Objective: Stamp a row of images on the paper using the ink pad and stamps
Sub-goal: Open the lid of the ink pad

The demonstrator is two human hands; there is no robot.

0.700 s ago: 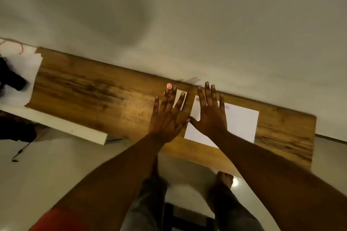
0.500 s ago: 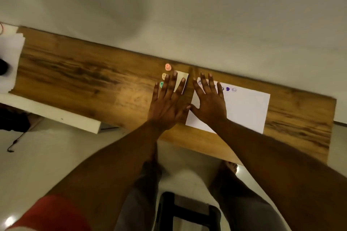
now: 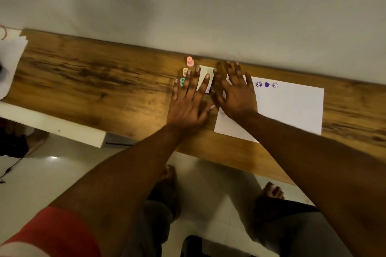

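Both hands are released and hold nothing. The left hand (image 3: 188, 106) is spread flat with straight fingers, and its index and middle fingers lie across the ink pad (image 3: 205, 70). The pad is a small white case on the wooden table (image 3: 104, 81), with a dark purple edge showing on its right side. The fingers hide so much of it that I cannot tell whether the ink surface is exposed. The right hand (image 3: 238, 98) is just beside the left, thumbs almost meeting. It is also open and splayed, covering the upper left corner of the white paper (image 3: 288, 110). Along the paper's far edge runs a row of purple prints: a round face (image 3: 258, 84), a solid heart (image 3: 266, 84) and another round face (image 3: 275, 85). The right hand hides the start of the row. Three small stamps stand left of the pad by the left fingertips: a pink stamp (image 3: 189, 61) farthest back, a cream stamp (image 3: 185, 71) nearer, and a teal stamp (image 3: 182, 82) beside the little finger. At the table's far left end lie loose white sheets (image 3: 12, 58). A red sleeve (image 3: 52, 233) shows at the lower left, and bare feet stand on the pale floor (image 3: 52, 173) below the table.
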